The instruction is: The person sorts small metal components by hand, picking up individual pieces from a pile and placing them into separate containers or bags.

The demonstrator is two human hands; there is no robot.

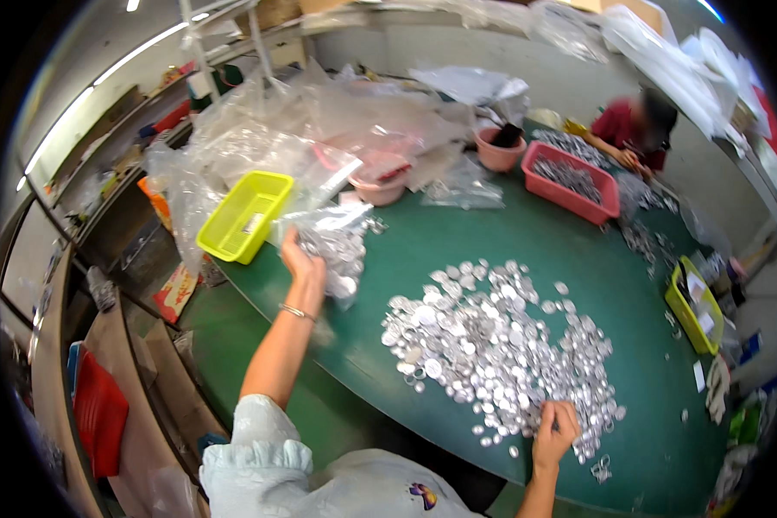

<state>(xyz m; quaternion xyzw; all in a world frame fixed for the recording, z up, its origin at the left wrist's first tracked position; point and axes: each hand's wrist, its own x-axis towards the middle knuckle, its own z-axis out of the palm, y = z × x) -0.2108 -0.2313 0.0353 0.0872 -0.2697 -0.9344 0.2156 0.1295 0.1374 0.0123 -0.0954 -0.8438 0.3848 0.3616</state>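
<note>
A clear plastic bag (341, 250) filled with silvery round pieces hangs from my left hand (305, 266), whose fingers are closed on its side. It is over the table's left edge, just right of a yellow-green basket. My right hand (558, 429) rests at the near edge of a wide heap of round silvery metal pieces (483, 337) spread over the green table. Its fingers are curled together among the pieces. Whatever they pinch is too small to make out.
The yellow-green basket (249, 216) stands at the table's left edge. Behind lie crumpled plastic sheets (319, 112) and pink bowls (498, 151). A pink basket (570, 183) of metal parts stands at the back right, near another person (634, 129). Another yellow-green basket (698, 306) sits far right.
</note>
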